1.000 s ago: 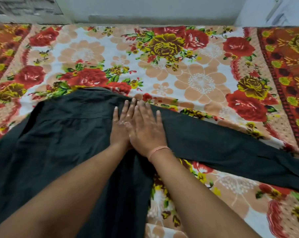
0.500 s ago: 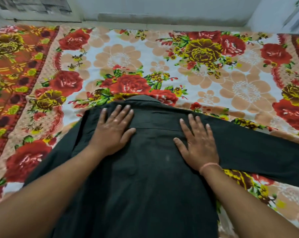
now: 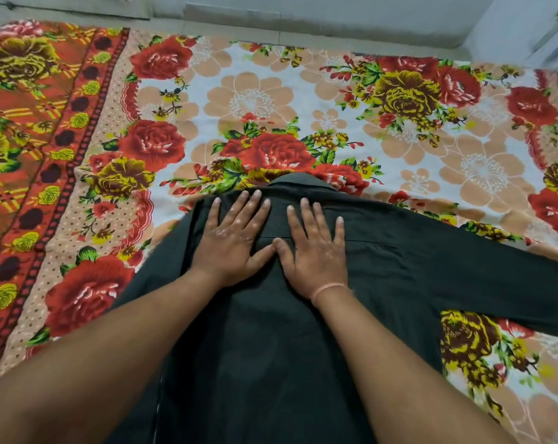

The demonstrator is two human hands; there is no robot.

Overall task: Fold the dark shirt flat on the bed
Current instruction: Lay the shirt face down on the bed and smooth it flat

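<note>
The dark shirt (image 3: 271, 363) lies back-up on the bed, collar at the far end and one sleeve stretched out to the right. My left hand (image 3: 231, 238) rests flat on the shirt just below the collar, fingers spread. My right hand (image 3: 314, 248) lies flat beside it, thumbs nearly touching, with a pink band on the wrist. Neither hand grips the cloth. The shirt's lower part runs out of view under my arms.
A floral bedsheet (image 3: 255, 100) with red roses covers the bed. An orange patterned border (image 3: 31, 139) runs down the left side. A pale wall (image 3: 303, 14) stands beyond the far edge of the bed.
My hands have come back together near the collar after being spread apart on the shoulders half a second ago. The view has shifted left.
</note>
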